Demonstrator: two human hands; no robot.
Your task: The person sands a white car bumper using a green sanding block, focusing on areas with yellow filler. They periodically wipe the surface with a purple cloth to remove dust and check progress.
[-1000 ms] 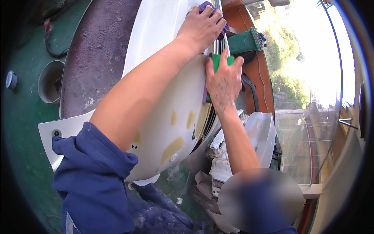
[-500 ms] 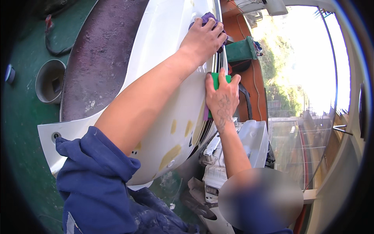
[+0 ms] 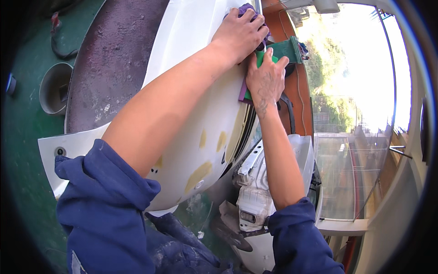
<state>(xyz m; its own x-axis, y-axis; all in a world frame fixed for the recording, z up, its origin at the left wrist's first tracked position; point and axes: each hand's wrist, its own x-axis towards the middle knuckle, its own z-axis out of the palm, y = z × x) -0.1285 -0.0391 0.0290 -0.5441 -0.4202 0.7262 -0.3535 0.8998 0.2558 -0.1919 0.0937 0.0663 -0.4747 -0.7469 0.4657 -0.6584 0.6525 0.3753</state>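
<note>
A large white car bumper (image 3: 189,125) with yellowish patches and dark trim along its right side stretches away in front of me. My left hand (image 3: 238,35) is closed over a crumpled purple cloth (image 3: 247,8), pressing it on the bumper's far right part. Just below it, my right hand (image 3: 267,80) grips a green sanding block (image 3: 260,57) with a purple layer along its base. The block lies along the bumper's right edge, mostly covered by my fingers and palm.
A grey bucket (image 3: 54,89) stands on the green floor (image 3: 27,146) at the left, beside a rough dark purplish surface (image 3: 112,59). White car parts (image 3: 255,201) lie below my right forearm. A green container (image 3: 286,50) sits beyond my right hand.
My right hand has slid the sanding block farther along the bumper's edge, up close to my left hand. My left hand and the cloth have barely moved.
</note>
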